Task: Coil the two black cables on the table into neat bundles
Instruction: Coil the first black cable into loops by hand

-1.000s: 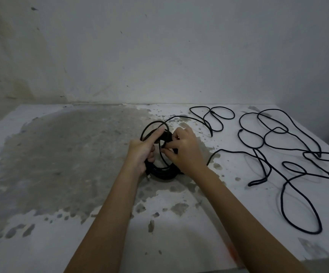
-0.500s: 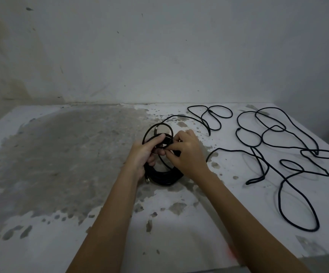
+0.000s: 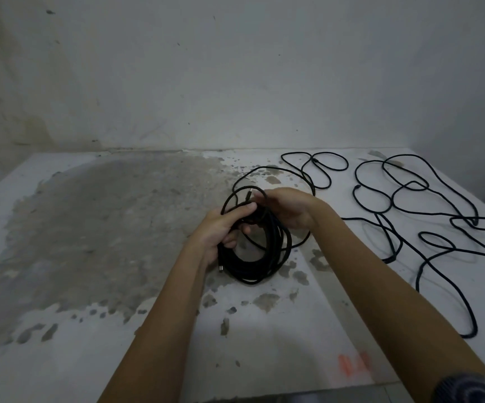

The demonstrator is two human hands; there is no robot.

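A black cable wound into a coil (image 3: 253, 257) hangs near the table's middle. My left hand (image 3: 224, 231) grips the coil's left side, fingers curled round the strands. At the coil's top my right hand (image 3: 286, 206) closes its fingers over the cable. A loose stretch of this cable (image 3: 317, 173) runs back in loops toward the wall. The second black cable (image 3: 427, 216) lies uncoiled in wide tangled loops on the right side of the table.
The table (image 3: 90, 234) is white with a large worn grey patch on its left half. A stained wall stands right behind it. The table's right edge is close to the loose cable. A red smear (image 3: 351, 363) marks the front edge.
The coil has tilted and dropped lower, showing more of its loops. My right hand has shifted from the coil's front to its top. My left hand wraps further round the strands.
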